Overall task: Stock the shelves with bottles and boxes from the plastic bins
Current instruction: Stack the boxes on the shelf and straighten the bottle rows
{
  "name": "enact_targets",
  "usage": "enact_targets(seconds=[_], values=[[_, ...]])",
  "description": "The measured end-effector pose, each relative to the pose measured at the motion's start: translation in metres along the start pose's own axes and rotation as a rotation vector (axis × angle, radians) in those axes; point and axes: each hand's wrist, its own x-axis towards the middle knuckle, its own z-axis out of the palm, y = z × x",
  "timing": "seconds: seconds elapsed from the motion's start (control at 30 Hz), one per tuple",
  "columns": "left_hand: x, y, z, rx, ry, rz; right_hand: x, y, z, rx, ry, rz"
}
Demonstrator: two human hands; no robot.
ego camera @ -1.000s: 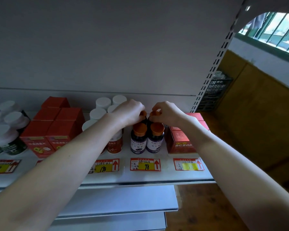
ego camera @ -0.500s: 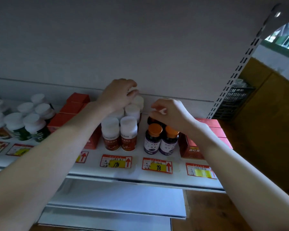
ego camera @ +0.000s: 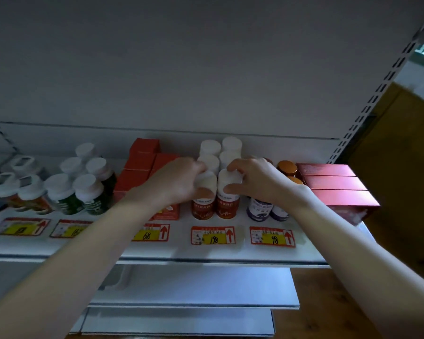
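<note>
— Where do the two bottles stand?
— At the shelf front, above the 198 tag. The left hand curls round the left front bottle, and the right hand pinches the right front bottle by its cap.
— What does the person need to do?
— Probably square both with the row behind, labels forward, without nudging the orange-capped bottles just beside.
</note>
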Motion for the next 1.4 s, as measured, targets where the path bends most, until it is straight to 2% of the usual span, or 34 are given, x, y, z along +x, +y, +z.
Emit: enact_targets(seconds=[0.43, 0.63, 0.9, 1.4], values=[[-0.002, -0.011, 0.005, -0.122, 0.023, 0.119, -0.01, -0.004, 0.006, 0.093, 0.046, 0.074], [0.012, -0.015, -0.016, -0.146, 0.168, 0.022, 0.011, 0.0, -0.012, 0.211, 0.117, 0.22], [0.042, -0.005, -0.009, -0.061, -0.024, -0.156, 0.054, -0.001, -0.018, 0.181, -0.085, 0.264], [0.052, -0.012, -0.009, -0.026, 0.0, -0.197, 0.057, -0.002, -0.014, 0.164, -0.072, 0.218]])
